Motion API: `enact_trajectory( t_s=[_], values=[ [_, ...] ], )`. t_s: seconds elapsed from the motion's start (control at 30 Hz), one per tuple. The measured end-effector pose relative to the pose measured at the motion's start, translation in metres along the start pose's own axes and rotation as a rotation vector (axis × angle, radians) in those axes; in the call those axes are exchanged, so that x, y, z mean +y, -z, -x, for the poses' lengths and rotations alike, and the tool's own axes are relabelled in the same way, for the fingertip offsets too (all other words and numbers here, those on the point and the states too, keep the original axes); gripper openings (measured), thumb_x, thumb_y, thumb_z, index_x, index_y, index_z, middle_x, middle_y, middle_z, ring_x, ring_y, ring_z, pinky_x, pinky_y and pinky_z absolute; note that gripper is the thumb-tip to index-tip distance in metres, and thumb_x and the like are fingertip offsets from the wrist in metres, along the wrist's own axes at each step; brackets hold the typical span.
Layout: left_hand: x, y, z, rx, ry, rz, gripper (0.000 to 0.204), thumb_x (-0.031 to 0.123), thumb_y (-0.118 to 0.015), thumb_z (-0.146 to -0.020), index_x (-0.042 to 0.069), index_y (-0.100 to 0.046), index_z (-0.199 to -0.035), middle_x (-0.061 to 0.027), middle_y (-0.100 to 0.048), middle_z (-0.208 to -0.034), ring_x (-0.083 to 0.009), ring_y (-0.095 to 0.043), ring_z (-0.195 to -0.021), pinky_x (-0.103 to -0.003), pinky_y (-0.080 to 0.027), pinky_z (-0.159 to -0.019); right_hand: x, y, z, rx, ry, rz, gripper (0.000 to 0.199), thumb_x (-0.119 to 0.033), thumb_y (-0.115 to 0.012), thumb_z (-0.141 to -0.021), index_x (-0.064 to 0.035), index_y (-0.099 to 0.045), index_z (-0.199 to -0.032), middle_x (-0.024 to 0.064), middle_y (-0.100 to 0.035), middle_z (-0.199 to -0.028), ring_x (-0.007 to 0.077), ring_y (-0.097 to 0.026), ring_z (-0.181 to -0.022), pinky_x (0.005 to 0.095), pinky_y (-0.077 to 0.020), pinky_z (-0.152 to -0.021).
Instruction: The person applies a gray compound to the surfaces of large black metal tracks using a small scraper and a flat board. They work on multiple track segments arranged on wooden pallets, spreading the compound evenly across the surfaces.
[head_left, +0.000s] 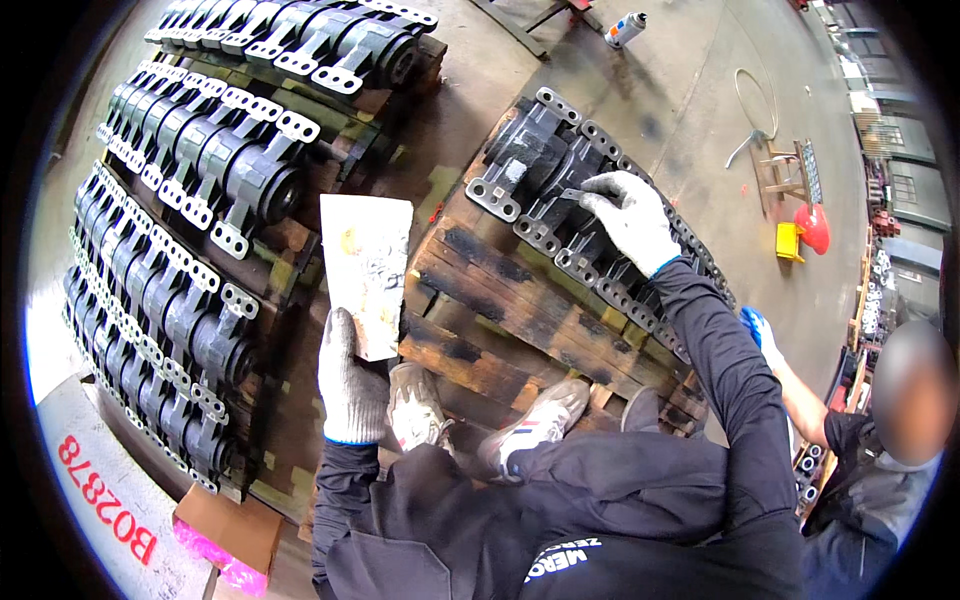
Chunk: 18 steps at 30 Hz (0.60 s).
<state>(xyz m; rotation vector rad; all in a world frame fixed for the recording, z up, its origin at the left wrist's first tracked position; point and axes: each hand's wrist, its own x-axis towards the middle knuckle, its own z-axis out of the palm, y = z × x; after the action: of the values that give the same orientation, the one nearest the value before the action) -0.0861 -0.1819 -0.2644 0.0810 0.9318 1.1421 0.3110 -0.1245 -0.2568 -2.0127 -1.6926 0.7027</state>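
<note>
Fingers (603, 184) of the right hand (632, 222), in a white knit glove with a blue-edged cuff, pinch a thin, flat, grey piece (571, 195) at two o'clock from the middle of the view; its far end is over a long black metal assembly (573, 240) edged with grey, hole-pierced plates, though I cannot tell whether the two touch; the left hand (350, 395), gloved likewise, is at eight o'clock, grasping the lower left edge of a white, flat, oblong slab (368, 270) with grey and tan smears, which reaches up toward ten o'clock.

Beneath the assembly lies a dark-stained wooden pallet (510, 290), running from the middle toward four o'clock; a pale left shoe (415, 405) is at seven o'clock, a pale right shoe (540, 420) at five.

Farther out, rows of similar black metal assemblies (210, 150) stretch from nine to eleven o'clock; a brown cardboard box (235, 525) with pink plastic sits between seven and eight; a spray can (625, 30) stands at one; a dark-clad co-worker (850, 500) is at four, one blue-gloved hand (762, 332) at three.
</note>
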Motion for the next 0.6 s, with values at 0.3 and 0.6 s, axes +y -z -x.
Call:
enact_trajectory(
  t_s=[0.3,0.6],
  values=[
    [0.000,0.000,0.003,0.003,-0.004,-0.011,0.043,0.025,-0.051,-0.106,-0.003,-0.049,-0.139,-0.0152,-0.062,-0.133,-0.0247,-0.065,-0.116,-0.041,-0.053,-0.099,-0.010,-0.007,-0.011,-0.017,-0.006,0.065,0.018,-0.016,-0.075,-0.084,-0.0049,-0.074,-0.098,0.0119,-0.073,-0.094,0.0262,-0.068,-0.090,0.0355,-0.0520,-0.083],
    [0.001,0.011,0.000,-0.047,0.014,-0.114,0.054,0.034,-0.045,-0.107,0.000,-0.040,-0.149,-0.0150,-0.054,-0.145,-0.0281,-0.057,-0.128,-0.043,-0.047,-0.108,-0.011,-0.006,-0.016,-0.036,0.027,0.161,0.020,-0.011,-0.076,-0.085,-0.0004,-0.071,-0.102,0.0124,-0.071,-0.098,0.0227,-0.068,-0.093,0.0338,-0.0527,-0.085]
  ],
)
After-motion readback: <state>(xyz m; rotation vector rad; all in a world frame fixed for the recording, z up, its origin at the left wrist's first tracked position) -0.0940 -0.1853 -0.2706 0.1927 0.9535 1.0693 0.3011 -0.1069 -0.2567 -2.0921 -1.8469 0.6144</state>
